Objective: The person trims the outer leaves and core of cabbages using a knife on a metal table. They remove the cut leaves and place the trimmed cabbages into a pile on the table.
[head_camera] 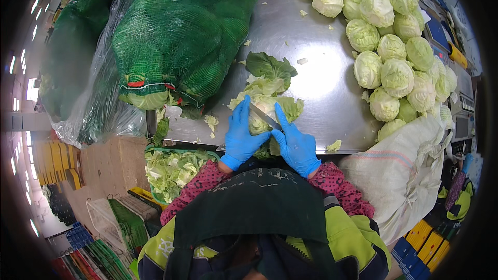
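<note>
At the front edge of the steel table [311, 81], a head of lettuce [260, 112] sits among its loosened outer leaves [270, 69]. Blue-gloved, my left hand [242, 134] rests along the left side of the head, thumb across its near side. My right hand [296, 144], gloved alike, grips a knife [265, 116] and stretches its index finger along the head's right side. The knife's blade lies slanted over the pale top of the head. Its handle is hidden in my right hand.
A green mesh sack [186, 35] of heads fills the table's left side. Trimmed heads [397, 77] are piled at right, above a white woven sack [393, 175]. Below the table edge, a green crate [216, 154] holds leaf scraps [171, 173]. Another person [459, 198] is at far right.
</note>
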Motion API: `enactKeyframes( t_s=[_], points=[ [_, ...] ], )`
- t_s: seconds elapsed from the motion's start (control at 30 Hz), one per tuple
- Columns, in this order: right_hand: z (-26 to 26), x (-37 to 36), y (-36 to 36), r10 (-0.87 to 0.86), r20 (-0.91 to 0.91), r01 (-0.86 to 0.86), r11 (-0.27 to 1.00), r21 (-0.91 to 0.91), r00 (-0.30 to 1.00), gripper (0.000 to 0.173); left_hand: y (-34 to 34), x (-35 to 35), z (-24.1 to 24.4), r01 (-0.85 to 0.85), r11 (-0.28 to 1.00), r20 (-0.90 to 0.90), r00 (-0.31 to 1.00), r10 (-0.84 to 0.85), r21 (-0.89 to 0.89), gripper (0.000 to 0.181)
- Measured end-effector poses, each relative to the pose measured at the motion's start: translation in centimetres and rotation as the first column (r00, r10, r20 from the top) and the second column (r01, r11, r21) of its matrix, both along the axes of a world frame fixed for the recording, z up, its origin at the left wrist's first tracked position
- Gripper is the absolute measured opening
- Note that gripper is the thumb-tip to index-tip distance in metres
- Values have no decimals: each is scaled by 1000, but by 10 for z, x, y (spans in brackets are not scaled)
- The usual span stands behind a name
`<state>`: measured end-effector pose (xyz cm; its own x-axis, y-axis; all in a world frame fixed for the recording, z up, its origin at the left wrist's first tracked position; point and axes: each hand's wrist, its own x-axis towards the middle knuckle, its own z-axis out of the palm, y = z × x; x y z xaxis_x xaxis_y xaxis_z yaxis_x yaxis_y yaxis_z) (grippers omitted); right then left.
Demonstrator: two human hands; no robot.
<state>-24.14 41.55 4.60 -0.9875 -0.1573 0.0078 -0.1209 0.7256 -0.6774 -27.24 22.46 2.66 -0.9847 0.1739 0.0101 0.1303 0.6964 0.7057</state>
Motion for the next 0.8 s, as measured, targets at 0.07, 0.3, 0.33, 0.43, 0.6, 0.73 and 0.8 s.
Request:
enactKeyframes(
  t_s=[0.07, 0.3, 0.33, 0.43, 0.6, 0.73, 0.8],
  points=[
    [-5, -4, -2, -4, 0, 4, 1000, 17, 1000, 60, 3, 3, -2, -23, 1000, 3, 1000, 23, -3, 108],
    [-20, -32, -17, -190, 259, 271, 905, -327, 947, 58, -1, 2, -7, -53, 994, -11, 998, 55, 91, 107],
    [-23, -32, -17, -181, 232, 255, 904, -344, 956, 55, -6, 2, -10, -44, 994, -25, 999, 46, 98, 108],
    [-32, -34, -12, -196, 130, 231, 902, -366, 972, 47, -4, -12, 18, 104, 965, -295, 939, -174, -239, 112],
    [-82, -59, 16, -328, 151, 360, 880, -311, 933, 45, -17, -28, 2, 240, 967, -70, 970, -235, 83, 110],
    [-91, -74, 41, -352, 189, 364, 931, -31, 917, 64, -28, -22, -31, 28, 943, -87, 996, 1, 332, 107],
    [-40, -62, 27, -348, 104, 359, 927, -107, 932, 72, -32, -12, -39, -5, 965, -99, 995, 33, 264, 107]
  ],
)
